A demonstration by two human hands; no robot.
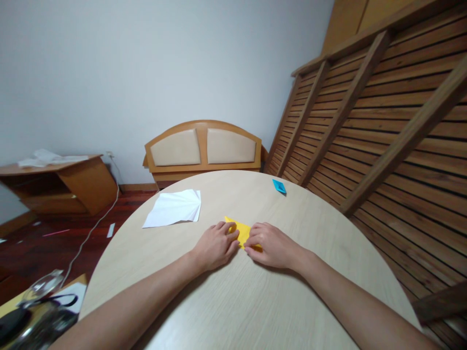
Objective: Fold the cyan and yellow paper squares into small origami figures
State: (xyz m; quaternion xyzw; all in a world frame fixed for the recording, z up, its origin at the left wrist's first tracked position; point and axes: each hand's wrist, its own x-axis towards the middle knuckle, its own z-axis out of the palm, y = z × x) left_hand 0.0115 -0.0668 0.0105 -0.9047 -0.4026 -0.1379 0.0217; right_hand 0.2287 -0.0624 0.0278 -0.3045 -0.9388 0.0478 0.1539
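A small piece of folded yellow paper (242,232) lies on the pale round table (237,301), between my two hands. My left hand (218,245) has its fingers curled onto the paper's left part, the thumb close to the near edge. Over the right part, my right hand (273,244) is closed, with thumb and fingertips pinching the near right edge. Both hands cover much of the paper, so its full folded shape is hidden.
A creased white sheet (173,209) lies at the table's back left, and a small blue folded paper (279,186) at the back right. A slatted wooden frame (365,121) leans along the right side. A glass-like pot (40,316) stands low at the left.
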